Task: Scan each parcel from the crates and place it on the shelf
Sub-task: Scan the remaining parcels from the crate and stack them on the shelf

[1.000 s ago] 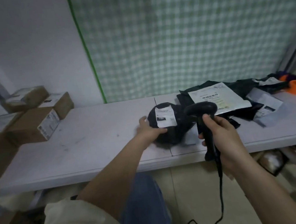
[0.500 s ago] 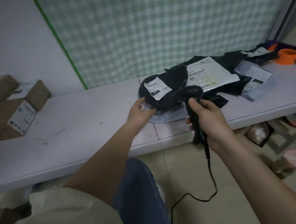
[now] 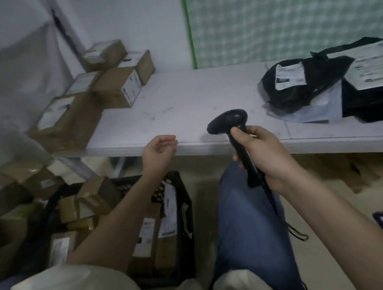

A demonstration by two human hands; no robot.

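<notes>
Labels on the black parcel point(image 3: 297, 85) and the boxes point(image 3: 119, 88) are too blurred to read.

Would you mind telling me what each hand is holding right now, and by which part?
The right hand grips the black barcode scanner by its handle; the left hand holds nothing.

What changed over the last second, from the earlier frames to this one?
The left hand let go of the black bagged parcel, which now lies on the shelf, and drew back to the shelf's front edge, empty, above the crate. The view swung left and down. The right hand grips the scanner as before.
</notes>
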